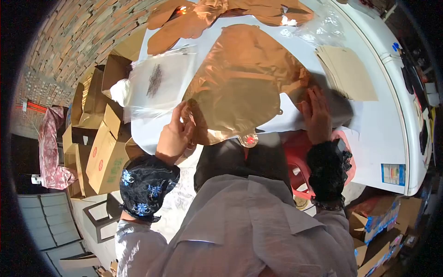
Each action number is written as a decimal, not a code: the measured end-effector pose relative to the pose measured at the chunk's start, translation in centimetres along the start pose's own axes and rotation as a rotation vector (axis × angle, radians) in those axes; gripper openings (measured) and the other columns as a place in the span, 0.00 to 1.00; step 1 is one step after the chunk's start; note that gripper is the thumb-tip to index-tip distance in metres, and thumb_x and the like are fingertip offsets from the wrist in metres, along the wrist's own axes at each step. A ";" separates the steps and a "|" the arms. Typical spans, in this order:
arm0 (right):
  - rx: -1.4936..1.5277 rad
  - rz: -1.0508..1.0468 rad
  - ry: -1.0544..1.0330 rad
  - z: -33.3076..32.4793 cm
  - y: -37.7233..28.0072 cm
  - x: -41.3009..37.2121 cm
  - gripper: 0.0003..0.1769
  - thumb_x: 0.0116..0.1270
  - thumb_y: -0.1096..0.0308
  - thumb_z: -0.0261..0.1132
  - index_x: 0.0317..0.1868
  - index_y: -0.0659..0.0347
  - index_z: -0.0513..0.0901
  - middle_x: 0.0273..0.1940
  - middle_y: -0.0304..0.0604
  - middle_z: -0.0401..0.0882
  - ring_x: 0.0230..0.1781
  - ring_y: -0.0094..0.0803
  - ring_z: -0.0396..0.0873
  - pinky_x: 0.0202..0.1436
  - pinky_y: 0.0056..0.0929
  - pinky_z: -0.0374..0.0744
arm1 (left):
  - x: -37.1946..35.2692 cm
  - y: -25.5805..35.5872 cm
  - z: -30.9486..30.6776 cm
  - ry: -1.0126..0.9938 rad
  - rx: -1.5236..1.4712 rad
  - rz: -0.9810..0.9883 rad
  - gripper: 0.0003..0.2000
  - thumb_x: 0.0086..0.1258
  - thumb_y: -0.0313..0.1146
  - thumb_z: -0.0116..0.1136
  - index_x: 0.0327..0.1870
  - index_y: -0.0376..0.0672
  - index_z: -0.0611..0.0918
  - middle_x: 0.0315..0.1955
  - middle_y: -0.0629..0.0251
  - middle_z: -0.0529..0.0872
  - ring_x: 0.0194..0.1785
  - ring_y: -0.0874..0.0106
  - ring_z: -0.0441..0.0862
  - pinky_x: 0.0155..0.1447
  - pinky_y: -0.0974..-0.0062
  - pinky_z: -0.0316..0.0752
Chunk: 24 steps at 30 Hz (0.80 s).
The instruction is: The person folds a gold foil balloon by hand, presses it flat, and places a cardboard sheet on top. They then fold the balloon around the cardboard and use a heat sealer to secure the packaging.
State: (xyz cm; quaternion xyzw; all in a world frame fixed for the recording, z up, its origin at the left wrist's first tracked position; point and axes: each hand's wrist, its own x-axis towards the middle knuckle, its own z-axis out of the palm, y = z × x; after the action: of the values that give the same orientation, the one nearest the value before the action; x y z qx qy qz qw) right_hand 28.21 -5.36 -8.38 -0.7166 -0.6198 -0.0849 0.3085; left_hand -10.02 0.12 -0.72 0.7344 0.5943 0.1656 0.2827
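Note:
A flat, uninflated copper-coloured foil balloon (244,69) lies spread over the white table in front of me, its lower part hanging past the near edge. A clear valve tab (249,140) with a red spot sticks out at its bottom. My left hand (175,134) has its fingers closed on the balloon's lower left edge. At the right edge rests my right hand (317,115), fingers stretched out and lying along the foil and table. Whether its fingertips press on the foil is hard to tell.
More copper foil balloons (184,23) lie at the far side. Clear plastic bags (161,78) are at the left, beige card sheets (346,74) at the right. Open cardboard boxes (108,157) stand left of the white table (374,138). A red plastic stool (297,166) is below.

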 end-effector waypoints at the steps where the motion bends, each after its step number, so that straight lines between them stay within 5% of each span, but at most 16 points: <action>1: -0.018 -0.027 0.016 0.1 0.2 0.0 0.22 0.72 0.61 0.60 0.62 0.63 0.76 0.66 0.53 0.72 0.68 0.52 0.68 0.70 0.44 0.67 | -0.1 0.1 -0.1 0.016 0.014 0.002 0.29 0.69 0.33 0.55 0.72 0.51 0.62 0.20 0.50 0.83 0.28 0.48 0.83 0.34 0.56 0.74; 10: -0.009 -0.068 0.075 0.6 1.0 -0.2 0.21 0.71 0.62 0.62 0.61 0.59 0.77 0.64 0.52 0.74 0.68 0.51 0.69 0.70 0.46 0.67 | 0.3 0.0 -0.2 -0.026 0.000 0.016 0.30 0.68 0.28 0.53 0.72 0.55 0.62 0.24 0.48 0.83 0.31 0.48 0.83 0.38 0.54 0.75; 13: -0.045 -0.089 0.087 0.2 0.6 -0.2 0.21 0.71 0.61 0.61 0.61 0.59 0.78 0.63 0.52 0.75 0.67 0.52 0.69 0.69 0.47 0.67 | 0.6 -1.1 0.4 -0.024 -0.003 0.088 0.30 0.72 0.22 0.51 0.74 0.50 0.60 0.23 0.55 0.83 0.26 0.68 0.83 0.34 0.70 0.77; 24: -0.078 -0.088 0.073 0.1 0.4 -0.1 0.21 0.72 0.61 0.60 0.61 0.58 0.78 0.64 0.52 0.75 0.67 0.52 0.69 0.71 0.46 0.66 | 0.6 -0.9 0.6 -0.016 0.010 0.114 0.28 0.71 0.21 0.50 0.72 0.51 0.64 0.22 0.55 0.82 0.25 0.68 0.82 0.33 0.70 0.75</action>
State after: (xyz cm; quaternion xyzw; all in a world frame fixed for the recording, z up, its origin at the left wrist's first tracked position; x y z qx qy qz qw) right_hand 28.59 -5.39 -8.66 -0.6966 -0.6351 -0.1486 0.2988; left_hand -10.19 0.71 -1.79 0.7700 0.5499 0.1726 0.2738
